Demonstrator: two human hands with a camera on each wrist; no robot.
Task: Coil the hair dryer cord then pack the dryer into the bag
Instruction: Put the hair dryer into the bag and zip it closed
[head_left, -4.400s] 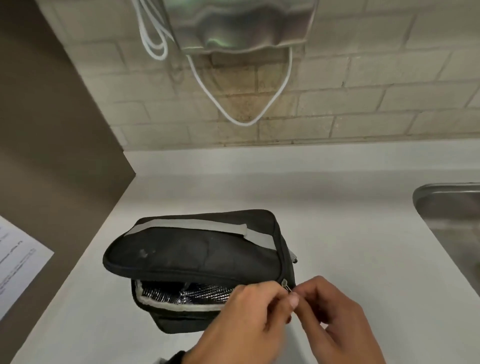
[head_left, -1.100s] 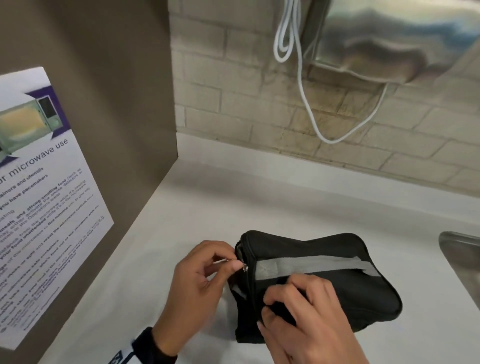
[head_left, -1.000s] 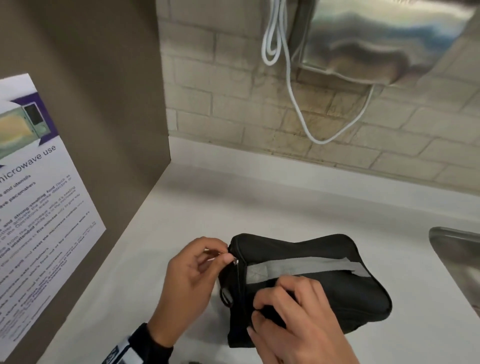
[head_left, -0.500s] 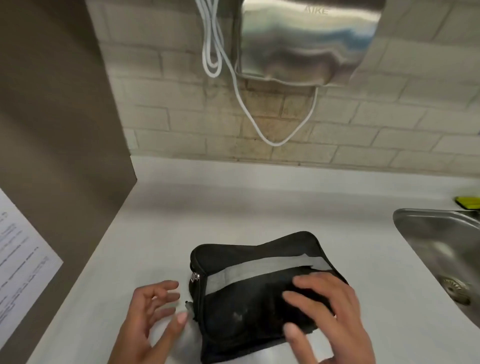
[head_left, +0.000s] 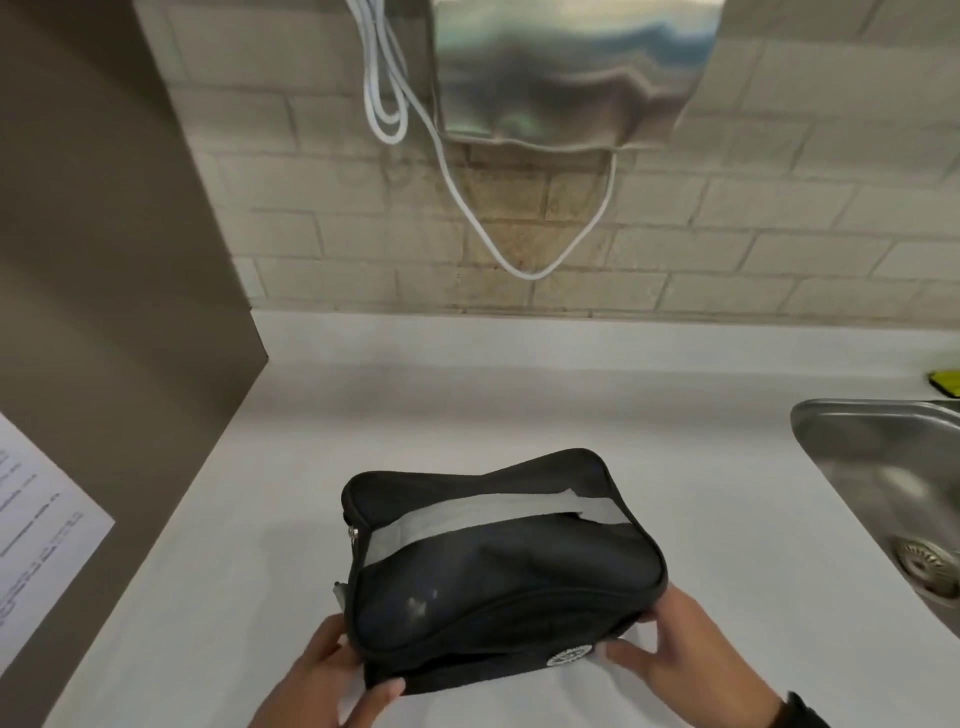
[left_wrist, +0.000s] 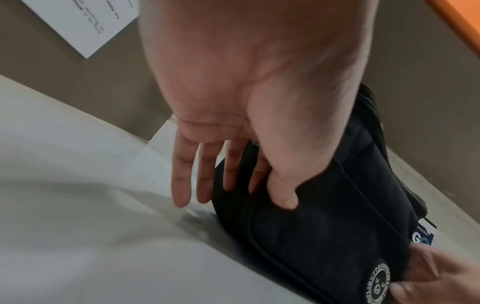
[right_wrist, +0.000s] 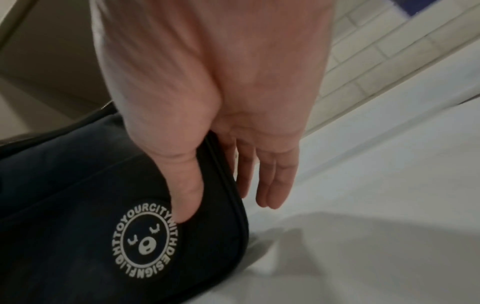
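Note:
A black zip bag (head_left: 498, 561) with a grey strap lies zipped shut on the white counter (head_left: 519, 389). No hair dryer or cord of it shows. My left hand (head_left: 343, 670) grips the bag's near left corner, thumb on the front face and fingers along the side. In the left wrist view that hand (left_wrist: 246, 185) holds the bag (left_wrist: 324, 216) the same way. My right hand (head_left: 660, 639) grips the near right corner. In the right wrist view its thumb (right_wrist: 187, 205) presses beside the round white logo on the bag (right_wrist: 78, 185).
A steel sink (head_left: 883, 467) is set into the counter at the right, with a yellow-green sponge (head_left: 943, 382) behind it. A steel wall dryer (head_left: 561, 78) with a looping white cable (head_left: 519, 260) hangs on the brick wall. A brown panel with a paper notice (head_left: 31, 519) stands at the left.
The left hand pulled the zipper and let go of it. Both hands, spread over and beside the bag half a second ago, now hold its near corners.

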